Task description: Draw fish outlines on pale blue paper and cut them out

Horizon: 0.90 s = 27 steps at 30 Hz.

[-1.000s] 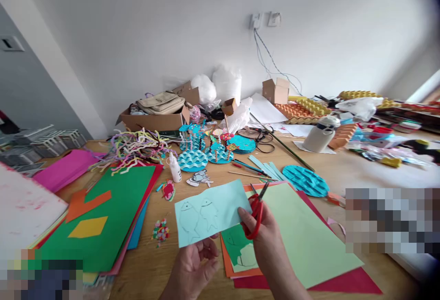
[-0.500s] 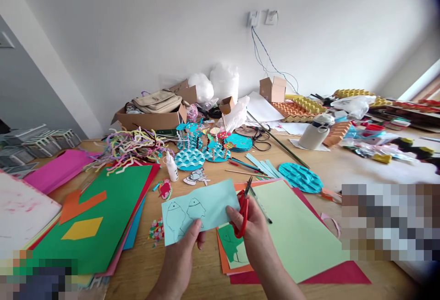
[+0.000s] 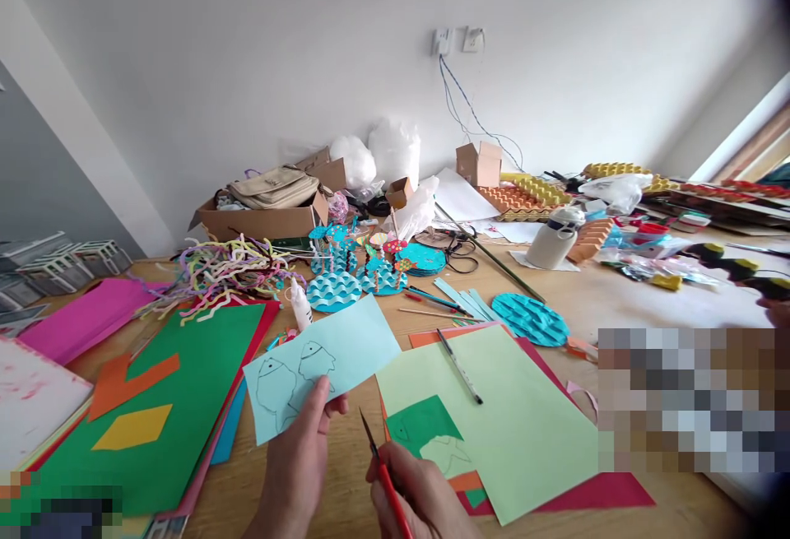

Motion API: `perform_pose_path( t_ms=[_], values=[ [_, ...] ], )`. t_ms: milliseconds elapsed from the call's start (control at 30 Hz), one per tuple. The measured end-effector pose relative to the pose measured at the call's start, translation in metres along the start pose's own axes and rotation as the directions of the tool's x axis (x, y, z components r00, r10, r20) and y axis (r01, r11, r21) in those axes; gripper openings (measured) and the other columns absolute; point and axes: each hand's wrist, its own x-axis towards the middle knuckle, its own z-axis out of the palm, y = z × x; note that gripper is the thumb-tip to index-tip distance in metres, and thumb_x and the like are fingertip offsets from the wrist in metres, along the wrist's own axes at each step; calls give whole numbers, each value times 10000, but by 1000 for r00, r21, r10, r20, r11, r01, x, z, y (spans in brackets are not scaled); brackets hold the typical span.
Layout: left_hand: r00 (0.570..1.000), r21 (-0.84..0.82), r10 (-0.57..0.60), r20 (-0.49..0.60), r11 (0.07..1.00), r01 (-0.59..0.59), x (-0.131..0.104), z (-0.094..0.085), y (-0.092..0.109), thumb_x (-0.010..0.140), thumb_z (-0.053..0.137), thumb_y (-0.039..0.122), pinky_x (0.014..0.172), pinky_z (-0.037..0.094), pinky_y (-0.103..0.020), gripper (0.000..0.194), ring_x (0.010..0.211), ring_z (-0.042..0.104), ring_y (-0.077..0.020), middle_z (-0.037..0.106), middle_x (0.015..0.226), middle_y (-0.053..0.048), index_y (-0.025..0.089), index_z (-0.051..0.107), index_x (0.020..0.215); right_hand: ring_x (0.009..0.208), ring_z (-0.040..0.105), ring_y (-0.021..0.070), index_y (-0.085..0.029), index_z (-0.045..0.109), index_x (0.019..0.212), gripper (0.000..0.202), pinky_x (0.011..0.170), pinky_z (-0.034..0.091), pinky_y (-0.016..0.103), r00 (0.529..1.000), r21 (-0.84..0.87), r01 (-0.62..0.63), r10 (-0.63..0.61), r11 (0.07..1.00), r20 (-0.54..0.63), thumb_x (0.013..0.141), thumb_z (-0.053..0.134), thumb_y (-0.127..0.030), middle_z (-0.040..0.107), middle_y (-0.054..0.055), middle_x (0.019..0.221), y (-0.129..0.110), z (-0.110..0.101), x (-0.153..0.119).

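Note:
A light blue sheet of paper with two fish outlines drawn in dark line is pinched in my left hand, thumb on the face near the second fish. Low in front, my right hand grips red-handled scissors. Their dark blades point up and look closed, apart from the paper. Beside my right hand lies a cut green piece with a fish drawing, on a pale green sheet. A pen rests on that sheet.
To the left lies a stack of coloured paper, green sheet on top. A white glue bottle, blue wavy discs and tangled pipe cleaners stand behind the paper. Further right are a blue corrugated disc and a jar.
My right hand has let go of the blue paper's right edge and moved down with the scissors. My left hand has shifted left with the paper, which now tilts more.

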Motion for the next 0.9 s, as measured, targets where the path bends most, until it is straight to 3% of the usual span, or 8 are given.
perform_pose_path(
  t_ms=[167,400,567,900],
  values=[
    [998,14,-55,-21,998,55,-5,2,-2,615,736,309,569,488,-273,385,579,557,-138,619,719,34,222,602,964,554,426,115,-190,447,700,326,526,329,217,992,-15,33,-31,999,121,837,416,-484,493,-15,598,-12,-3,13],
    [992,-9,-127,-7,992,127,-11,1,-5,631,732,287,591,507,-281,287,650,590,-160,630,738,22,212,598,874,575,445,118,-202,418,637,384,558,369,212,993,69,-50,42,996,108,839,388,-527,446,-26,583,-29,-7,12],
    [986,-8,-165,7,986,165,-13,-2,-9,628,735,300,590,522,-285,259,637,611,-166,652,745,9,186,614,827,539,435,110,-203,402,604,416,540,379,215,995,112,-28,17,993,97,822,396,-557,433,-33,556,-31,-7,15],
    [974,-27,-226,-6,974,225,-13,-2,-12,665,719,346,727,535,-324,411,825,650,-228,695,858,-31,193,600,1027,457,437,87,-191,421,636,396,464,358,191,995,130,-63,52,989,86,819,409,-542,416,-53,495,-27,-5,17]
  ],
)
